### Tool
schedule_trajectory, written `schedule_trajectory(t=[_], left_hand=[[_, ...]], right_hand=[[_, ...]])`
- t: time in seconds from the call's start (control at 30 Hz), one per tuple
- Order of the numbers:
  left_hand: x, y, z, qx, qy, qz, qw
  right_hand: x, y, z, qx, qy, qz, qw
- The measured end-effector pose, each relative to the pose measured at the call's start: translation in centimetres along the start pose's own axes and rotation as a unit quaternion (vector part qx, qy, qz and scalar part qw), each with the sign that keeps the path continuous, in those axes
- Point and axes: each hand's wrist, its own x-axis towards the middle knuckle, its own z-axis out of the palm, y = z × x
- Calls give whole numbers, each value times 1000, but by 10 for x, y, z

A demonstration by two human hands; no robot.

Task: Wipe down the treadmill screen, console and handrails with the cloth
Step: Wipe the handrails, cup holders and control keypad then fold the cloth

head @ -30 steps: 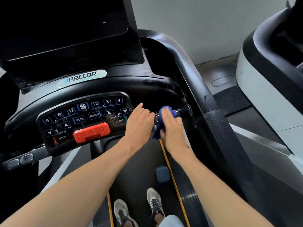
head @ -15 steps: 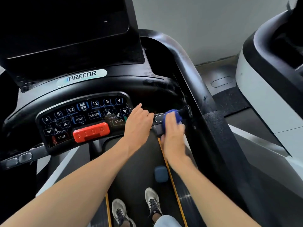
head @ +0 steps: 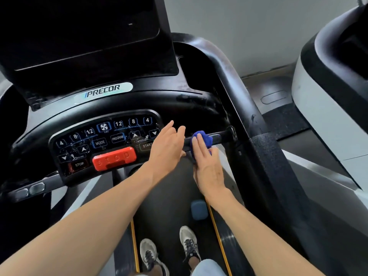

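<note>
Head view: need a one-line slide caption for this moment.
Right hand presses the blue cloth onto the short grip bar right of the console; left hand rests open beside it.

1. Both forearms bare, no sleeves in view.
2. Left hand [head: 169, 145] and right hand [head: 207, 166]: no gloves, rings, watch or wristbands visible.
3. Shoes [head: 188, 243]: light grey/off-white trainers, dark laces.
4. Light blue trouser fabric [head: 207, 267] at bottom edge, looks like denim.

A gym: Precor treadmill console [head: 103, 144], second machine [head: 328, 108] alongside.
</note>
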Motion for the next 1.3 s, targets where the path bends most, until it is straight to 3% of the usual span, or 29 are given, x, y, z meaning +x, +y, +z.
schedule_trajectory(t=[0.07, 0.1, 0.23, 0.27, 0.37, 0.4, 0.43, 0.5, 0.53, 0.57, 0.7, 0.83, 1.03, 1.3], left_hand=[[-1, 0, -4, 18, 13, 10, 1000], [-3, 0, -5, 18, 13, 13, 1000], [-5, 1, -1, 16, -14, 3, 1000], [-5, 3, -2, 21, -15, -1, 1000], [-4, 5, -4, 30, -6, 3, 1000], [-4, 5, -4, 30, -9, 5, 999], [-4, 4, -3, 30, -23, 5, 999], [-4, 2, -1, 25, -40, -1, 999], [-4, 3, -1, 23, -41, -7, 999], [-4, 4, -1, 23, -39, -10, 999], [-4, 3, 2, 27, -33, -10, 999], [-3, 2, 1, 11, -52, -13, 999], [-5, 3, 1, 17, -45, -12, 999], [-6, 4, -3, 19, -43, -6, 999]], right_hand=[[-7, -2, 1, -18, -38, -108, 993], [-3, 3, -3, -8, -46, -118, 992], [11, 13, -7, 1, 36, 80, 996], [7, 2, -5, 6, 39, 87, 995], [-12, -19, -1, 20, -32, -84, 996], [-5, -12, -7, 41, -35, -97, 994], [5, -2, -15, 82, -34, -29, 996], [23, 23, -28, 150, 4, 204, 967], [23, 24, -30, 128, 21, 255, 958], [18, 18, -24, 86, 34, 236, 967], [0, -13, -12, 36, -33, 63, 997], [29, 20, -25, 67, -5, 248, 967], [11, 29, -28, -181, -86, 147, 969], [5, 32, -41, -239, -149, 162, 946]])
